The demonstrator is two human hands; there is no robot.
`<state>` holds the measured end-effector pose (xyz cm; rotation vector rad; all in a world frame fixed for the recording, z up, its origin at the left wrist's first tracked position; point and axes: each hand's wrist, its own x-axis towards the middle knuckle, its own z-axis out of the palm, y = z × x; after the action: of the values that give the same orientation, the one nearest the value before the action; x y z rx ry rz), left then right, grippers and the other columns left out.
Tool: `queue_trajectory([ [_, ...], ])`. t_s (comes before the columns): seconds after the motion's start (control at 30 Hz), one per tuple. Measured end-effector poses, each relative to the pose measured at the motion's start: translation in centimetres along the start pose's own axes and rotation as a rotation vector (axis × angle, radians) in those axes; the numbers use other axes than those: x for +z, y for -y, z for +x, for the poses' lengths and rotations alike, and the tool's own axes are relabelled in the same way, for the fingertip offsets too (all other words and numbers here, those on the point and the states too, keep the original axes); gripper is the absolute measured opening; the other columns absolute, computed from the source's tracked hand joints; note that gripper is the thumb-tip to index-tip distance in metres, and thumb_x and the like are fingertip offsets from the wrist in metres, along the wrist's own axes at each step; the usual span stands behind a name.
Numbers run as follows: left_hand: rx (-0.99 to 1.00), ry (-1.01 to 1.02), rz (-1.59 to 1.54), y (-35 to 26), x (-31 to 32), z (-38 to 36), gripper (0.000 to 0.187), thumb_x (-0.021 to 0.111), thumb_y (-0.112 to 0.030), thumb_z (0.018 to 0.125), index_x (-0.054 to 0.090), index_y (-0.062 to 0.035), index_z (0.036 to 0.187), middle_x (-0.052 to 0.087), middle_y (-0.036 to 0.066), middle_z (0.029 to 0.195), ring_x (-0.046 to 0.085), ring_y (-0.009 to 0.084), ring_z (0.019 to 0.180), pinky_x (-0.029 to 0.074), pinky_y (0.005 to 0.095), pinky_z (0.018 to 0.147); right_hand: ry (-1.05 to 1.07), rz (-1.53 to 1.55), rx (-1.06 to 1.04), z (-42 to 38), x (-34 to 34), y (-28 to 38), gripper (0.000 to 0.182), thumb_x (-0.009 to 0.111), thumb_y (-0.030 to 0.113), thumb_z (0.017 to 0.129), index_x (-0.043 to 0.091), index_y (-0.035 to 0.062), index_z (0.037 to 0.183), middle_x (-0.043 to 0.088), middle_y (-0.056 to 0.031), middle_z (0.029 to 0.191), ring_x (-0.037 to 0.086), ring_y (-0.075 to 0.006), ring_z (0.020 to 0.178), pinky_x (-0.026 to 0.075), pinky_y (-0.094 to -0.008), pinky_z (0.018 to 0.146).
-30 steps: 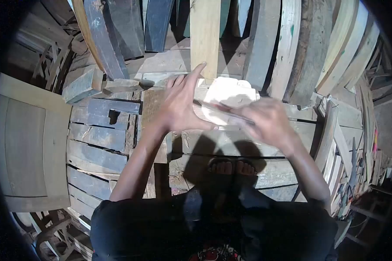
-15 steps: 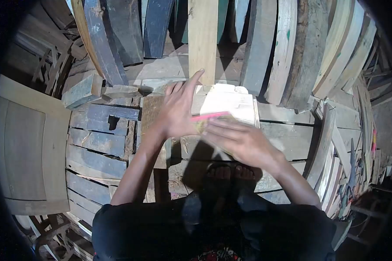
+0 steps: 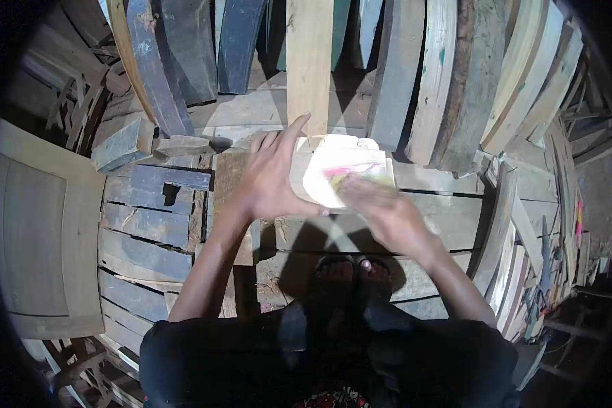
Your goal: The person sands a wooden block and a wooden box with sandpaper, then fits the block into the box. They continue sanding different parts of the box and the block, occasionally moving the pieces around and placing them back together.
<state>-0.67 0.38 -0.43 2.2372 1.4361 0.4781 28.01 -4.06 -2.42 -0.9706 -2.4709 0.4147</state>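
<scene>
A pale, brightly lit wooden piece lies on the planks in front of me. My left hand is spread at its left side, thumb along the near edge and fingers pointing away. Over the right part of the piece, my right hand is blurred by motion, its fingers together on a thin pink and yellowish item. The fingers hide part of that item, and I cannot make out what it is.
Upright boards stand along the far side. A short block lies at the left, near a panelled wooden door. Slats and scraps lie at the right. My feet are on the planks below.
My right hand has moved slightly right, away from my left hand, with the pink and yellowish item. More of the pale piece shows between the hands. The view has shifted slightly.
</scene>
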Motion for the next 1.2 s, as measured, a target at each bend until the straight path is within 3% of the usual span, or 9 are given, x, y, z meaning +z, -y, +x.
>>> queue_trajectory([
  [0.17,-0.061,0.044,0.017,-0.7,-0.6,0.3,0.156,0.101,-0.05,0.051,0.017,-0.0082,0.176,0.05,0.036,0.158,0.045,0.0499,0.153,0.027,0.0626,0.132,-0.146,0.075,0.17,1.2,-1.8,-3.7,0.045,0.071,-0.002,0.093,0.077,0.0064,0.138,0.075,-0.0166,0.142,0.07,-0.0313,0.135,0.055,-0.0431,0.118],
  [0.3,0.015,-0.017,-0.011,0.2,0.0,0.2,0.156,0.101,-0.049,0.051,0.017,-0.0088,0.176,0.049,0.035,0.158,0.042,0.0527,0.153,0.031,0.064,0.13,0.029,0.055,-0.062,-0.3,0.0,0.6,0.043,0.075,0.0,0.092,0.079,0.0086,0.134,0.076,-0.0143,0.139,0.072,-0.029,0.133,0.055,-0.0427,0.119],
  [0.43,-0.06,0.049,-0.015,-0.9,-0.5,-0.1,0.156,0.101,-0.049,0.051,0.017,-0.008,0.176,0.049,0.035,0.158,0.04,0.0545,0.153,0.034,0.0642,0.13,-0.137,-0.001,0.151,0.8,-1.0,-3.4,0.044,0.071,-0.001,0.093,0.078,0.009,0.135,0.076,-0.0145,0.14,0.072,-0.0307,0.132,0.055,-0.0444,0.119],
  [0.6,-0.036,0.013,0.018,-0.6,-0.6,0.0,0.156,0.102,-0.05,0.051,0.017,-0.0084,0.176,0.048,0.036,0.159,0.041,0.0539,0.153,0.031,0.0623,0.131,0.052,0.091,-0.023,0.1,-1.1,-1.2,0.045,0.07,-0.002,0.093,0.077,0.0067,0.137,0.074,-0.0161,0.142,0.071,-0.0311,0.134,0.054,-0.044,0.12],
  [0.7,-0.032,0.017,0.006,-0.5,-0.2,0.0,0.157,0.102,-0.051,0.052,0.017,-0.0075,0.176,0.048,0.036,0.159,0.042,0.0528,0.153,0.03,0.0614,0.132,-0.092,0.093,0.171,0.9,-1.4,-4.9,0.049,0.072,-0.001,0.091,0.076,0.0084,0.14,0.074,-0.0132,0.145,0.069,-0.0278,0.138,0.052,-0.0441,0.122],
  [0.8,0.047,-0.032,0.01,-0.2,-0.2,0.3,0.157,0.102,-0.05,0.051,0.016,-0.0085,0.176,0.049,0.035,0.158,0.043,0.0528,0.152,0.032,0.0619,0.131,0.047,0.057,-0.041,0.4,-0.7,-1.0,0.051,0.071,-0.006,0.09,0.074,0.0027,0.14,0.072,-0.0189,0.145,0.068,-0.0342,0.138,0.052,-0.0449,0.121],
  [0.93,-0.071,0.035,0.022,-0.9,-0.5,0.2,0.159,0.102,-0.051,0.05,0.015,-0.0077,0.176,0.049,0.035,0.158,0.042,0.0528,0.153,0.027,0.0628,0.133,-0.014,0.164,0.182,1.7,-1.6,-4.0,0.052,0.069,-0.004,0.091,0.075,0.0073,0.141,0.073,-0.0141,0.144,0.069,-0.0306,0.138,0.051,-0.0455,0.124],
  [1.1,-0.003,-0.004,-0.002,0.1,0.0,0.4,0.159,0.103,-0.049,0.05,0.015,-0.0109,0.177,0.046,0.036,0.16,0.039,0.0535,0.155,0.029,0.0634,0.133,0.113,0.118,-0.095,1.2,0.0,-0.3,0.056,0.073,-0.007,0.087,0.075,0.0064,0.141,0.074,-0.0182,0.142,0.068,-0.0321,0.138,0.052,-0.0457,0.122],
  [1.2,-0.045,0.032,-0.004,-0.3,-0.1,0.1,0.16,0.103,-0.049,0.049,0.015,-0.0108,0.177,0.046,0.036,0.161,0.039,0.0529,0.155,0.028,0.0631,0.134,-0.057,0.14,0.108,3.0,-1.5,-4.1,0.046,0.073,-0.003,0.091,0.076,0.0031,0.136,0.075,-0.0196,0.139,0.071,-0.0342,0.133,0.054,-0.0457,0.119],
])
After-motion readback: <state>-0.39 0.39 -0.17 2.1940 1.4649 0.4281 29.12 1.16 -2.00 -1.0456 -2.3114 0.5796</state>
